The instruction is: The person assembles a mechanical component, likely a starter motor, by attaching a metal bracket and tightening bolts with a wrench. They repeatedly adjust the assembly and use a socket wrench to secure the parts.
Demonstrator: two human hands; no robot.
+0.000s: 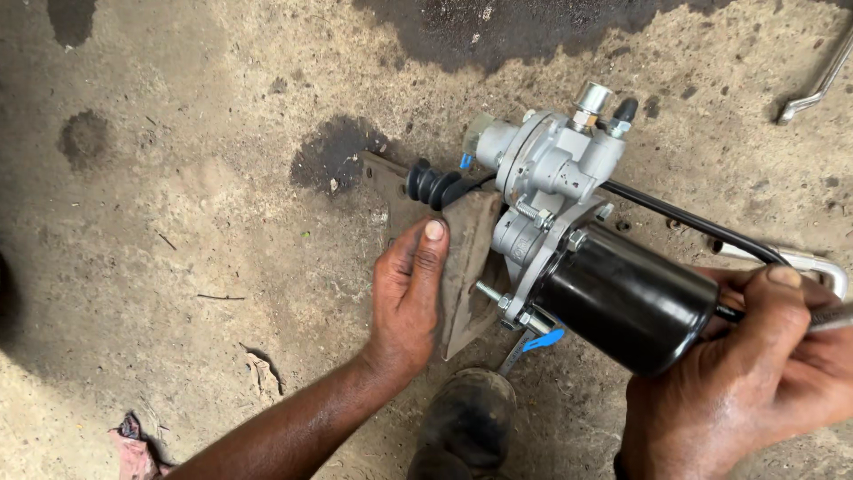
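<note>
A mechanical unit lies on the dirt floor: a silver cast valve body (pixel 555 164) joined to a black cylinder (pixel 626 298), with a black rubber boot (pixel 431 185) at its left end. It rests against a rusty brown metal bracket (pixel 469 258). My left hand (pixel 407 293) grips the bracket's edge, thumb up on its face. At the unit's right end my right hand (pixel 764 364) is closed on a thin metal tool shaft (pixel 835 316), next to the black cylinder. A black tube (pixel 684 218) runs from the valve body toward that hand.
Dark oil stains (pixel 333 151) mark the sandy floor. A bent metal rod (pixel 817 84) lies at the top right. My dusty shoe (pixel 466 422) stands just below the unit. A blue tab (pixel 544 340) sticks out under the cylinder. A red rag (pixel 133 449) lies bottom left.
</note>
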